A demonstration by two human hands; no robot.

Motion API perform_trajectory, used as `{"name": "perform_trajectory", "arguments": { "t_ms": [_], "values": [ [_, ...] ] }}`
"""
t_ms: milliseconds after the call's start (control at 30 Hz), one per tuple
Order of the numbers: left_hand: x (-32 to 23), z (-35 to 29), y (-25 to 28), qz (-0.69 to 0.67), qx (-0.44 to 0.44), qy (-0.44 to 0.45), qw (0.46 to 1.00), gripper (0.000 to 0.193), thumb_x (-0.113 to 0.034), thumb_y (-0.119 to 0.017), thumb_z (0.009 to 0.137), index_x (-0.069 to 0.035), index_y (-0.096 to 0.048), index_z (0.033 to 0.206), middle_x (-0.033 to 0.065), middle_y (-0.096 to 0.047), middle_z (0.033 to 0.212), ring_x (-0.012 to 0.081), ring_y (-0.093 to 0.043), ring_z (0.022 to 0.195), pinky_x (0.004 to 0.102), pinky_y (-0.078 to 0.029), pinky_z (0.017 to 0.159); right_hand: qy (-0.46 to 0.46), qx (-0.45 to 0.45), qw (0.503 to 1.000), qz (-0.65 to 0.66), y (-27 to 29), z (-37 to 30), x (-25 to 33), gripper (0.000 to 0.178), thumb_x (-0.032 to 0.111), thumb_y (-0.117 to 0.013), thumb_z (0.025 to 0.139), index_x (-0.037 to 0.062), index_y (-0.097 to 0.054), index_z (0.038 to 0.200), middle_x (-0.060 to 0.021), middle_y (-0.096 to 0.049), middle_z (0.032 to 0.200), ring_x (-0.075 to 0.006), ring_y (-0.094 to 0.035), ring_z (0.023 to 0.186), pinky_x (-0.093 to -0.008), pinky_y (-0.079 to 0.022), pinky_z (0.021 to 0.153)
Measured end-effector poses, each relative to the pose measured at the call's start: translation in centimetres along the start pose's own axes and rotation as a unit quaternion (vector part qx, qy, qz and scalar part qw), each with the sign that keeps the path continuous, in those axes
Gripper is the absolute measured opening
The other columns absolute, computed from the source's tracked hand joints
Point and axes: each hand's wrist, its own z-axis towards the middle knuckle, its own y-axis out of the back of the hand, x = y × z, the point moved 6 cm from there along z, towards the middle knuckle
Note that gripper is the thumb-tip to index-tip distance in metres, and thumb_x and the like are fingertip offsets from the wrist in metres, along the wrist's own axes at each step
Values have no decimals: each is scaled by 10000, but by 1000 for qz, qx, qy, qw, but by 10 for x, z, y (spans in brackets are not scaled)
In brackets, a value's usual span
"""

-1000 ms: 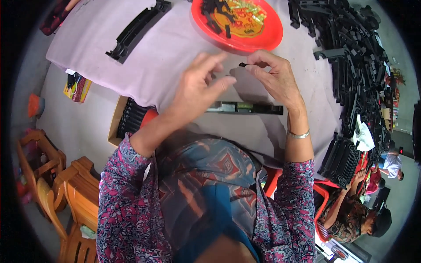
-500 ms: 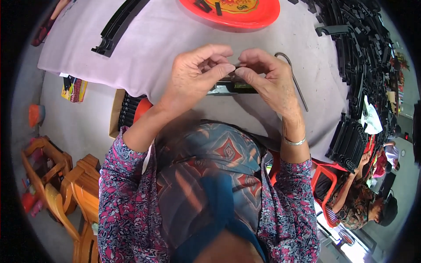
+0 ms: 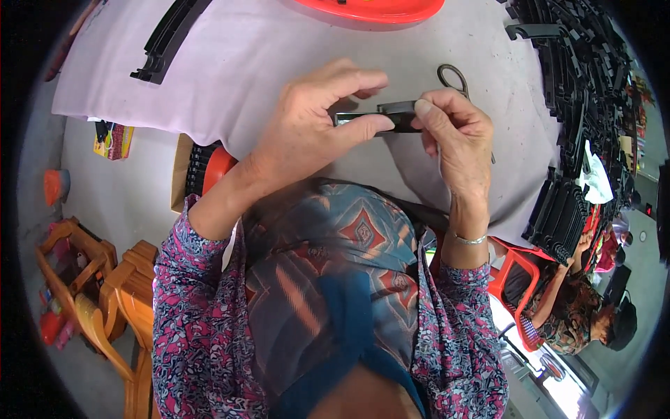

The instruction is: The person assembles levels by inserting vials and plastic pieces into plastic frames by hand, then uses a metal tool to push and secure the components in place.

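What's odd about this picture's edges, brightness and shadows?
Head view: black surrounds a rounded image, as with a fisheye lens; head view: a bright patch at lower right looks washed out; head view: a shadow darkens the pale tablecloth just left of the right hand's wrist.

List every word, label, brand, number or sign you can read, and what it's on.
No text can be read.
Black piece in the right fingers: no readable marking.
Yellow-red packet, far left: any print is too small to read.
Black stack, right: any marking is too small to read.
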Motion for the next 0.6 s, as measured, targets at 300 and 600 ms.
{"name": "perform_trajectory", "arguments": {
  "t_ms": [300, 600],
  "values": [
    [10, -5, -12, 170, 71, -38, 982, 401, -84, -769, 694, 0, -649, 1068, 131, -592, 892, 320, -588, 761, 394, -480, 682, -76, -82, 992, -55, 10, -17, -13, 133, 117, -704, 887, 2, -712, 819, 43, -564, 615, -6, -435, 532, -186, -311, 464],
    [17, -7, -14, 171, 61, -40, 983, 391, -92, -771, 697, 0, -646, 1055, 132, -578, 867, 321, -587, 767, 402, -475, 683, -48, -91, 990, -94, 0, -15, -18, 140, 150, -709, 889, 19, -725, 842, 33, -536, 569, -19, -419, 441, -188, -294, 399]
  ]
}}
